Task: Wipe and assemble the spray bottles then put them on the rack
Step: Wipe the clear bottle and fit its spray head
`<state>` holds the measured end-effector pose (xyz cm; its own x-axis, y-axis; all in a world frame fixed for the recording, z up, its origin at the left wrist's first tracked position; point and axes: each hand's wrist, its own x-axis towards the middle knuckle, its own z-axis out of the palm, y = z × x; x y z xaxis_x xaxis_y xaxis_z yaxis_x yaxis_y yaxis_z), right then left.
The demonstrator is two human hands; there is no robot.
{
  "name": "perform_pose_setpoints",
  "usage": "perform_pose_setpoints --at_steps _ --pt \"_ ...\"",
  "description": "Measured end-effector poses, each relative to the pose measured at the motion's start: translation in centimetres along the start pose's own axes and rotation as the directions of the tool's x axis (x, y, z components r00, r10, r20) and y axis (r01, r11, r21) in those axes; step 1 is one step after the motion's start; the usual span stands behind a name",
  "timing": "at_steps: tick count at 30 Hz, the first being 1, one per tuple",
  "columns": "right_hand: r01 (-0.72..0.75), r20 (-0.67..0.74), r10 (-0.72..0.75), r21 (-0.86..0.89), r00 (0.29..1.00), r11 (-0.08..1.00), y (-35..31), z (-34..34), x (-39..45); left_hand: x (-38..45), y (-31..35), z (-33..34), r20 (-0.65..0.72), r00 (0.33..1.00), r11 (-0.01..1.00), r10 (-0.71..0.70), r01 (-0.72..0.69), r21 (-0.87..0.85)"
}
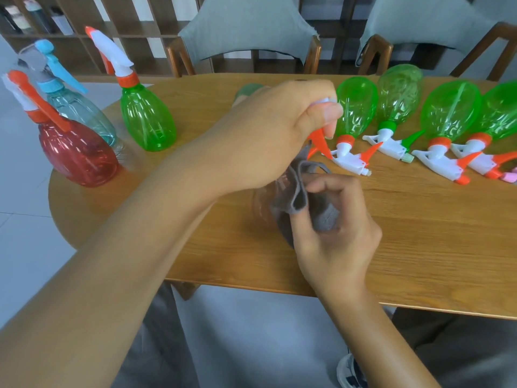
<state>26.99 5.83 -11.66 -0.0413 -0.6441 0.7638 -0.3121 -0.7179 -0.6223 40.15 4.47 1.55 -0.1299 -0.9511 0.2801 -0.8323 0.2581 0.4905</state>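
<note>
My left hand (268, 135) grips the white and orange spray head (317, 141) of a clear bottle (263, 200) over the table's middle. Most of that bottle is hidden behind my hands. My right hand (333, 228) presses a grey cloth (302, 197) against the bottle's side. Three assembled bottles stand at the table's left end: a red one (78, 155), a pale blue one (81, 110) and a green one (147, 119). Several green bottles (356, 107) with spray heads lie on their sides in a row at the right.
The wooden table (419, 233) has a rounded left end and a near edge close to my lap. Two chairs with grey covers (246, 26) stand behind it. A wooden shelf rack (84, 23) lines the back wall.
</note>
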Motion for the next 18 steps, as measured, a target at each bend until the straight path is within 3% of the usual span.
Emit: perform_pose_setpoints --at_steps 6,9,18 --pt "-0.212 0.017 0.211 0.123 0.977 0.969 -0.4 0.7 1.1 -0.1 0.2 -0.2 0.048 0.999 0.997 -0.001 0.005 -0.079" --pt "-0.282 0.104 0.268 0.156 0.958 0.947 -0.1 0.7 1.5 -0.2 0.1 -0.3 0.058 0.998 0.992 0.02 -0.013 -0.126" --pt "-0.169 0.32 0.167 -0.022 0.933 0.985 2.0 -1.5 0.7 -0.2 0.3 -0.2 0.03 0.997 0.985 -0.067 0.071 -0.16"
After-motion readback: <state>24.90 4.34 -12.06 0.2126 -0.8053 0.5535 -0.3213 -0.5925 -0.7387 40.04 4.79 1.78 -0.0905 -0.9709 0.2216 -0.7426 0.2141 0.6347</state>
